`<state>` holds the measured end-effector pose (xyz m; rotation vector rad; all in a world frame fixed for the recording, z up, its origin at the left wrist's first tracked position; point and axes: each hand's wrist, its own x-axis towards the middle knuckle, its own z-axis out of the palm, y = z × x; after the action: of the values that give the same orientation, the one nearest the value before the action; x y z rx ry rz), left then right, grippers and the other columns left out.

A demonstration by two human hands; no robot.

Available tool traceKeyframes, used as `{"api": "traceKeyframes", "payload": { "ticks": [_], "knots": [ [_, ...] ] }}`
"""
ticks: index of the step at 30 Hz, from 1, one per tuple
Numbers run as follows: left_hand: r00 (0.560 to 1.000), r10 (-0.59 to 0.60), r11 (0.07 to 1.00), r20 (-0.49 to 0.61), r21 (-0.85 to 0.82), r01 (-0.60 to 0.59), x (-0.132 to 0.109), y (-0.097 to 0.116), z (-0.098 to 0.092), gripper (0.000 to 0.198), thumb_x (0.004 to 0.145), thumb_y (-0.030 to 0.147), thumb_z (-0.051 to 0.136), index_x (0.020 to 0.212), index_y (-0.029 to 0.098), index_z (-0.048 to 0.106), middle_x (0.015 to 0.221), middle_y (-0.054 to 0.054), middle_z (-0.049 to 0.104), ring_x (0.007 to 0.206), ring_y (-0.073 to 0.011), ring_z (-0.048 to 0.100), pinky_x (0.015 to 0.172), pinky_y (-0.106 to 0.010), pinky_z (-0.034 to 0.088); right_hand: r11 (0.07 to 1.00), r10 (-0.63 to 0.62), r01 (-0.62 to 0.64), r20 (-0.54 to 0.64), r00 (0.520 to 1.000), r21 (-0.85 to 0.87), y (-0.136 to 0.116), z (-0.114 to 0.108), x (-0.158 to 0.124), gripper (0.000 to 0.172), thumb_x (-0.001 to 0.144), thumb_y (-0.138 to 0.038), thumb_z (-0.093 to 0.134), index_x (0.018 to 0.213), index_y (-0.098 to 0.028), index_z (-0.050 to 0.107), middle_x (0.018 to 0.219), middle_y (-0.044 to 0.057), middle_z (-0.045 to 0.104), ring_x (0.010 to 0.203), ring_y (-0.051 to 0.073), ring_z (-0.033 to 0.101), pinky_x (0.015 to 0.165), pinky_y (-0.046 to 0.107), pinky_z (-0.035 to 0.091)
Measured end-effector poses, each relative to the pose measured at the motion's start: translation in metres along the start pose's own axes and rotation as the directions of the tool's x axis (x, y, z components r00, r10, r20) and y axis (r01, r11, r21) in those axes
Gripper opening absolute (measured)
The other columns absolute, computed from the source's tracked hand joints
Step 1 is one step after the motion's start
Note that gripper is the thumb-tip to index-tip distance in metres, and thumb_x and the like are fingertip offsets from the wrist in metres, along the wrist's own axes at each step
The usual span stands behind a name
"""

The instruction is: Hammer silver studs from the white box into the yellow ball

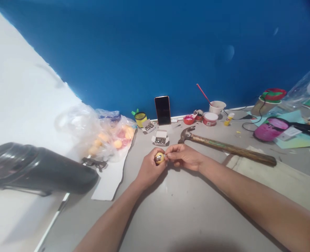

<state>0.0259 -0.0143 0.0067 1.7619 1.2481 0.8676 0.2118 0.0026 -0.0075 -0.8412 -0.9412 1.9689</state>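
My left hand (151,168) is closed around a small yellow ball (159,158). Shiny silver pieces like thumbtack heads show on the ball's upper face. Right beside it, my right hand (182,156) has its thumb and forefinger pinched together close to the ball's edge. What lies between those fingertips is too small to make out. Just beyond the hands stands an open white box (160,139) of silver tacks. A second open box (148,126) of similar tacks sits behind it to the left.
A hammer (231,148) lies right of my hands, partly over a pale cloth (270,178). A phone (162,110) leans on the blue wall. Plastic bags with yellow-orange balls (118,143) and a dark cylinder (44,169) are at left. Tubs, a paper cup (217,106) and a pink container (270,129) stand right.
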Motion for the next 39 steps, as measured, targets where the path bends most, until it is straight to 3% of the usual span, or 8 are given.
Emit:
{"api": "traceKeyframes", "payload": {
  "ticks": [4,12,30,39],
  "knots": [
    [1.000,0.025,0.995,0.011,0.098,-0.026,0.001,-0.009,0.002,0.011,0.082,0.027,0.064,0.089,0.019,0.062,0.075,0.004,0.060,0.067,-0.0121,0.051,0.062,-0.023,0.039,1.000,0.012,-0.012,0.002,1.000,0.003,0.008,0.001,0.001,0.039,0.054,-0.037,0.099,0.074,-0.015,0.075,0.073,0.003,0.070,0.060,0.008,0.050,0.047,0.018,0.033],
    [1.000,0.011,0.995,0.003,0.102,-0.012,-0.001,-0.013,0.006,0.020,0.084,0.038,0.066,0.083,0.020,0.057,0.071,0.005,0.058,0.065,-0.0119,0.049,0.060,-0.023,0.037,0.999,0.036,-0.036,-0.029,0.999,-0.016,0.008,0.006,0.000,0.035,0.056,-0.035,0.098,0.073,-0.014,0.075,0.071,0.004,0.071,0.056,0.008,0.049,0.047,0.019,0.035],
    [0.999,-0.023,0.981,-0.028,0.192,0.028,-0.004,-0.009,0.008,0.017,0.080,0.032,0.065,0.075,0.022,0.053,0.066,0.004,0.056,0.061,-0.0135,0.046,0.058,-0.026,0.029,0.992,0.073,-0.075,-0.026,0.997,-0.105,0.007,0.007,-0.001,0.036,0.057,-0.037,0.096,0.072,-0.014,0.073,0.069,0.003,0.070,0.057,0.008,0.053,0.049,0.019,0.039],
    [0.998,-0.041,0.987,-0.057,0.155,0.049,-0.005,-0.006,0.010,0.020,0.079,0.033,0.066,0.073,0.022,0.050,0.064,0.003,0.056,0.061,-0.0133,0.045,0.058,-0.025,0.029,0.991,0.087,-0.087,-0.011,0.996,-0.099,0.006,0.007,0.000,0.037,0.058,-0.037,0.097,0.071,-0.014,0.072,0.070,0.003,0.070,0.058,0.009,0.055,0.052,0.021,0.041]
  ]
}}
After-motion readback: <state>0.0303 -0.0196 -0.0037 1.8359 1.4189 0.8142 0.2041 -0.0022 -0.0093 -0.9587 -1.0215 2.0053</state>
